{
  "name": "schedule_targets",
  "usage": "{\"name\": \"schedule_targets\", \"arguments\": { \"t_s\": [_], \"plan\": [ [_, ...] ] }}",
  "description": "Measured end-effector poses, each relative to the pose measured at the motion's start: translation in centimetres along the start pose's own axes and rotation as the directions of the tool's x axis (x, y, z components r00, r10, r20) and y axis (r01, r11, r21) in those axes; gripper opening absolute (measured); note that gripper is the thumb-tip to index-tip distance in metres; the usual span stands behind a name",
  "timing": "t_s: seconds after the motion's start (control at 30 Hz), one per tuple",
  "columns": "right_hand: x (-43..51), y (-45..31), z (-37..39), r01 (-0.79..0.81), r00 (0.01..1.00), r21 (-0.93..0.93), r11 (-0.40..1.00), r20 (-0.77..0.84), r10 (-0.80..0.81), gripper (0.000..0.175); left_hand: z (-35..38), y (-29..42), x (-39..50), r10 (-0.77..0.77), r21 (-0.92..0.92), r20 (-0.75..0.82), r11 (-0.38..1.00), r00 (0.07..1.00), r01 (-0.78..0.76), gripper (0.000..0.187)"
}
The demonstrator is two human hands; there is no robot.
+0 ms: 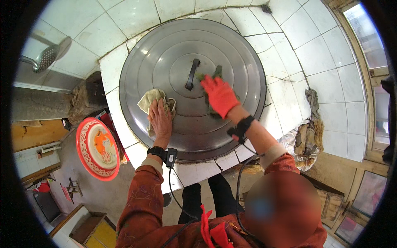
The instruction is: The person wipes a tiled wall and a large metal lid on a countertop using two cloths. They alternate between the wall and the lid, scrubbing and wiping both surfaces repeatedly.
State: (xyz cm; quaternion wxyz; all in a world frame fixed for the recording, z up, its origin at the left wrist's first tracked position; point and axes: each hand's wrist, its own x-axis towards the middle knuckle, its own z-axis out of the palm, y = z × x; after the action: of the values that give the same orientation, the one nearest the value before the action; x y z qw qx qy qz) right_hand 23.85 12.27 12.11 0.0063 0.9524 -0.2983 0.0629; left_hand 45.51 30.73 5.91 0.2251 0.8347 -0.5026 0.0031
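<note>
A large round grey metal lid (pixel 186 130) with raised rings lies before me, a dark strap handle (pixel 193 74) at its middle. On the lid's left part my bare left hand (pixel 160 121) presses a crumpled beige cloth (pixel 152 96), fingers over the folds. My right hand (pixel 220 96), in a red glove, is over the lid just right of the handle, fingers towards it and slightly blurred. Dark green patches (pixel 218 71) show beside and below the glove; whether they are a cloth or marks on the lid, and whether the glove grips anything, cannot be told.
White tiles (pixel 273 65), some cracked, surround the lid. A red-rimmed enamel basin (pixel 82 155) stands at left, below a perforated metal skimmer (pixel 46 58) near the wall. At right are a straw brush (pixel 318 128) and rags (pixel 305 139). Black cables run from both wrist devices.
</note>
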Motion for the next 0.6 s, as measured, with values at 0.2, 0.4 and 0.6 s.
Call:
{"name": "schedule_targets", "arguments": {
  "t_s": [0.2, 0.4, 0.6],
  "plan": [
    [7.3, 4.7, 2.4, -0.343, 0.939, 0.019, 0.939, 0.004, 0.343, 0.056, 0.3, -0.3, -0.3, -0.019, -0.006, 0.022, 1.0, 1.0, 0.019, 0.073],
    [-1.5, -3.1, 0.1, 0.058, 0.998, 0.016, 0.998, 0.016, -0.058, 0.056, -0.3, 0.2, 0.0, -0.048, 0.014, 0.053, 0.999, 0.997, 0.047, 0.072],
    [0.9, -0.2, 0.7, -0.129, 0.991, -0.002, 0.992, -0.029, 0.129, 0.054, -0.3, 0.1, -0.3, -0.008, -0.002, 0.026, 1.0, 1.0, 0.008, 0.072]
  ]
}}
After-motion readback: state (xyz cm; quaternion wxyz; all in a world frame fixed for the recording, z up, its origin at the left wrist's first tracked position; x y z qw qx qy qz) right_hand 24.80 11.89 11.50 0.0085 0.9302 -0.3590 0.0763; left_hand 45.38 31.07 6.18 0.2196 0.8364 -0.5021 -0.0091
